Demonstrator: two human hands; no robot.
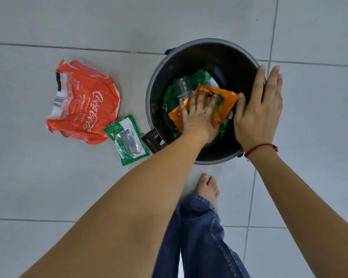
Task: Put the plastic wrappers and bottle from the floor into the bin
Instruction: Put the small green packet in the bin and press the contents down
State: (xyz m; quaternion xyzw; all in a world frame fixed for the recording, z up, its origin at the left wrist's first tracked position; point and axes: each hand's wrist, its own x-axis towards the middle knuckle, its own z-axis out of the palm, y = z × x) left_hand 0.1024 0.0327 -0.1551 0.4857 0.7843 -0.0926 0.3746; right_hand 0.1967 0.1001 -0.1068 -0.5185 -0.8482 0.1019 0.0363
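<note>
A round dark bin stands on the tiled floor. Inside it lie a green wrapper and, on top, an orange wrapper. My left hand reaches into the bin and lies flat on the orange wrapper with fingers spread. My right hand hovers flat over the bin's right rim, fingers extended, holding nothing. On the floor left of the bin lie a big red Coca-Cola wrapper and a small green wrapper. I see no bottle.
Grey floor tiles with dark grout lines surround the bin. My bare foot and blue jeans leg stand just in front of the bin. A black pedal or hinge sticks out from the bin's left side.
</note>
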